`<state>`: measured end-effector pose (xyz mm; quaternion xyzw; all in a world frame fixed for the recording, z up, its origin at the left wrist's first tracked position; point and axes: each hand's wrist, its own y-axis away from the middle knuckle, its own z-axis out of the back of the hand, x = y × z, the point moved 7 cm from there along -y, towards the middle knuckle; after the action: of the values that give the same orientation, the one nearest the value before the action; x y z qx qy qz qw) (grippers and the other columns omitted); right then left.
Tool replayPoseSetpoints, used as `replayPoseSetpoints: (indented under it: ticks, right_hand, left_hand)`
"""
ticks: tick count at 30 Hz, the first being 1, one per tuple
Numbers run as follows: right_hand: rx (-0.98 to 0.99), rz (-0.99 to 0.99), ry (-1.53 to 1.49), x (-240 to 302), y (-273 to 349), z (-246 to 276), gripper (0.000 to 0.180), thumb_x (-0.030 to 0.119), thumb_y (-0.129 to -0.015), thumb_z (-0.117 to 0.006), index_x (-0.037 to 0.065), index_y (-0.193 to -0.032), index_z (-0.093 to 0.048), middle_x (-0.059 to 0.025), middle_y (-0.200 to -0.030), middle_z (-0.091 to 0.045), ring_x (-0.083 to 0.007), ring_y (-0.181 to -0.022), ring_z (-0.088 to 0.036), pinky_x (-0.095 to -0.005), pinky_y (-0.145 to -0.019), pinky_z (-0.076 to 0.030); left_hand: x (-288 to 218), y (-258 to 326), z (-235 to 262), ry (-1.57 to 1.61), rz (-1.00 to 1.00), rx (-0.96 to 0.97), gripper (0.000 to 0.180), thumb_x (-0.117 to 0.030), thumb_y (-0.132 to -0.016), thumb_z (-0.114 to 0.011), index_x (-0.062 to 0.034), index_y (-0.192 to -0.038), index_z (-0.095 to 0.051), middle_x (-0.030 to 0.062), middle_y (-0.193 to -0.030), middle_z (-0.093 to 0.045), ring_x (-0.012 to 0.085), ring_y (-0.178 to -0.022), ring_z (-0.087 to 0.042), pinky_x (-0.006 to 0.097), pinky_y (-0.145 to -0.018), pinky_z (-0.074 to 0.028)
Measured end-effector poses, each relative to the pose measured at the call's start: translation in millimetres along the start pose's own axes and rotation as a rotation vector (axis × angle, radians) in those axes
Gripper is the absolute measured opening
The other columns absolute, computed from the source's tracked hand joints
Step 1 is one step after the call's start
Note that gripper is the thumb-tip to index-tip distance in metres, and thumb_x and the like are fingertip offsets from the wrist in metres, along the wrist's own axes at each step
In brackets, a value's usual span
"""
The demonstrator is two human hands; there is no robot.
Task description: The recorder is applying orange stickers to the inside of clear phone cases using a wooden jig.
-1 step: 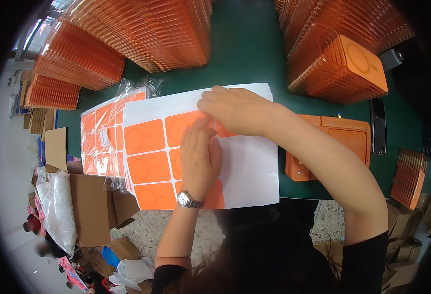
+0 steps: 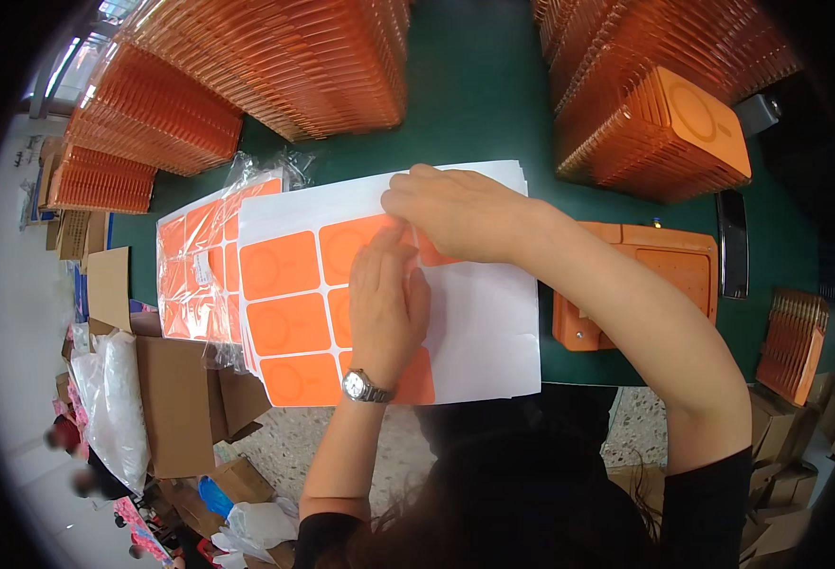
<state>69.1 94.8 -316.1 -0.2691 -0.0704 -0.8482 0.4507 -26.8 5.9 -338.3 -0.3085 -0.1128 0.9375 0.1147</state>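
A stack of white sheets [image 2: 486, 327] carries rounded orange stickers [image 2: 289, 323] with faint ring outlines; its lower right part shows bare white backing. My left hand [image 2: 386, 303] lies on the stickers, fingers stretched toward the top of the sheet. A metal watch [image 2: 358, 385] is on that wrist. My right hand [image 2: 465, 211] bends over the sheet's upper middle, fingers curled and closed above an orange sticker [image 2: 433, 250] partly under it. The fingertips of both hands come close together. Whatever the right fingers pinch is hidden.
Tall stacks of orange panels [image 2: 275, 66] line the table's back left, with another stack [image 2: 640, 142] at back right. Beside the sheets lie a plastic-wrapped sticker pack [image 2: 199, 261], an orange fixture [image 2: 669, 270] and a dark phone [image 2: 733, 245]. Cardboard boxes [image 2: 175, 403] stand at lower left.
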Motion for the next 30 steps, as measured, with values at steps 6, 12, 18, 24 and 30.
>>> replayPoseSetpoints:
  ticks: [6,12,18,24,30]
  right_hand:
    - [-0.031,-0.013,-0.141,4,20,21,0.013,-0.003,-0.084,-0.054,0.003,-0.094,-0.059,-0.0093,-0.100,-0.063,-0.0307,-0.100,-0.057,-0.0413,-0.083,-0.051]
    - [-0.223,-0.094,-0.085,-30,33,33,0.011,0.002,-0.088,-0.056,0.003,-0.097,-0.063,-0.0096,-0.100,-0.062,-0.0305,-0.104,-0.057,-0.0405,-0.089,-0.050]
    - [-0.067,-0.195,-0.156,-41,38,37,0.008,0.007,-0.090,-0.060,0.002,-0.094,-0.064,-0.0107,-0.101,-0.063,-0.0291,-0.107,-0.056,-0.0393,-0.092,-0.048]
    - [-0.484,0.053,-0.425,17,80,113,0.009,0.005,-0.086,-0.066,0.002,-0.093,-0.065,-0.0108,-0.095,-0.064,-0.0271,-0.097,-0.060,-0.0385,-0.084,-0.050]
    - [-0.611,-0.142,0.327,72,210,176,0.025,0.003,-0.070,-0.077,0.005,-0.095,-0.073,-0.0092,-0.102,-0.067,-0.0296,-0.091,-0.059,-0.0440,-0.078,-0.049]
  left_hand:
    - [0,-1,-2,-0.187,-0.017,0.078,0.052,-0.001,-0.090,-0.054,-0.0015,-0.142,-0.053,0.0213,-0.145,-0.049,0.0368,-0.133,-0.046,0.045,-0.111,-0.035]
    - [-3,-3,-4,-0.137,-0.031,0.047,0.053,-0.002,-0.089,-0.055,-0.0087,-0.142,-0.056,0.0215,-0.143,-0.050,0.0384,-0.130,-0.047,0.047,-0.109,-0.036]
    - [-4,-3,-5,-0.111,-0.032,0.040,0.053,-0.003,-0.088,-0.056,-0.0086,-0.141,-0.056,0.0204,-0.144,-0.049,0.0377,-0.130,-0.047,0.048,-0.110,-0.036]
    - [25,7,-16,-0.047,0.102,0.178,0.050,-0.006,-0.091,-0.057,-0.0049,-0.141,-0.055,0.0209,-0.147,-0.047,0.0387,-0.133,-0.045,0.049,-0.111,-0.035]
    - [-17,-8,4,-0.282,-0.135,0.107,0.052,-0.018,-0.090,-0.071,-0.0043,-0.139,-0.057,0.0193,-0.131,-0.062,0.0370,-0.125,-0.053,0.045,-0.108,-0.039]
